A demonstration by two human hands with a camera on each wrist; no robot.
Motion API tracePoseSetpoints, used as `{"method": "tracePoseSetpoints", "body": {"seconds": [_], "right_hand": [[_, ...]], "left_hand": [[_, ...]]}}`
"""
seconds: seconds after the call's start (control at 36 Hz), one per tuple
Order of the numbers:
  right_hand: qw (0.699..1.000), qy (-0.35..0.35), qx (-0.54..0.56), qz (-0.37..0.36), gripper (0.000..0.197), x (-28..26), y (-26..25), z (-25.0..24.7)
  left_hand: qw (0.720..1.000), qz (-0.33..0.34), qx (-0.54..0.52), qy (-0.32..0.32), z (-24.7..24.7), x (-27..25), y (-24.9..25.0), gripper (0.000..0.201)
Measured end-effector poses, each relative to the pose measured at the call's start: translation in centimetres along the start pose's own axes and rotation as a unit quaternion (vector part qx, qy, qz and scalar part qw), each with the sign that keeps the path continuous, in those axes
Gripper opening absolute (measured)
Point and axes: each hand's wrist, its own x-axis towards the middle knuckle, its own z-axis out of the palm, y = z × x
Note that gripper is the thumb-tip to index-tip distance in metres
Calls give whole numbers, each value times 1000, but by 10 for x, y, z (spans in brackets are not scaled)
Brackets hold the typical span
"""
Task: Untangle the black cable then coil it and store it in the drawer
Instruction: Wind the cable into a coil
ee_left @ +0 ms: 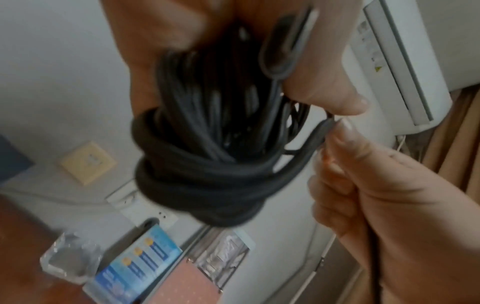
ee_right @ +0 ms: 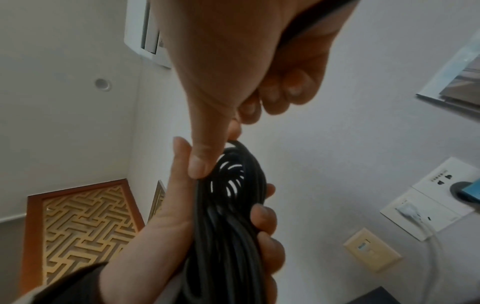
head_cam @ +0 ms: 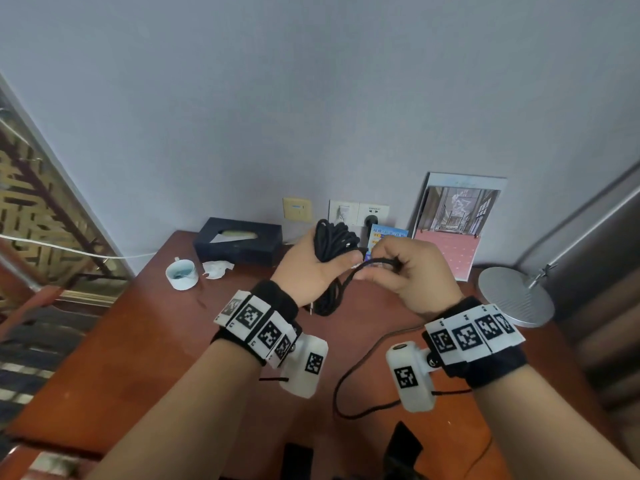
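Grey-blue wall behind, reddish-brown wooden bench (head_cam: pixel 145 341) in front of it. On the bench: dark rectangular tissue box (head_cam: pixel 239 241), round silver lamp base (head_cam: pixel 516 296), small white ceramic cup (head_cam: pixel 181 273). No drawer visible in any view.

Left hand (head_cam: pixel 311 268) was closed around a bundle of black braided cable (head_cam: pixel 334 244), held up above the bench; loops stuck out above and below the fist. Right hand (head_cam: pixel 420 271) pinched the free strand just beside the left thumb, other fingers curled. Loose tail (head_cam: pixel 349 382) trailed down across the bench toward the near edge.

Handling guess: light, soft, limp; braid gives decent friction, but loops will likely spring apart if the fist loosens. Best hold looked like mid-bundle, all turns clamped, with the tail fed through thumb and forefinger.
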Motion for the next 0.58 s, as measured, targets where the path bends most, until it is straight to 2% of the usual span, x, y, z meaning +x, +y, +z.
{"method": "tracePoseSetpoints", "body": {"seconds": [0.11, 0.19, 0.28, 0.39, 0.47, 0.5, 0.53, 0.58], "right_hand": [[998, 38, -10, 58, 44, 2, 0, 1], [994, 36, 10, 99, 48, 4, -3, 2], [992, 25, 36, 121, 48, 5, -2, 3], [991, 14, 51, 126, 49, 9, -2, 6], [987, 18, 100, 125, 46, 12, -3, 10], [985, 24, 122, 120, 41, 13, -2, 11], [984, 33, 132, 116, 34, 13, -3, 11], [987, 36, 120, 104, 20, 13, -2, 8]], "left_hand": [[993, 28, -46, -106, 9, -3, -6, 79], [986, 11, -58, -158, 13, -1, -12, 66], [977, 19, -72, -202, 16, -4, -2, 42], [975, -14, -92, -204, 14, -4, 0, 35], [974, -47, -124, -183, 14, -6, 1, 9], [973, -56, -143, -170, 15, -7, 0, 6], [972, -70, -166, -152, 16, -8, -1, 6], [955, -125, -240, -118, 16, -8, -3, 19]]}}
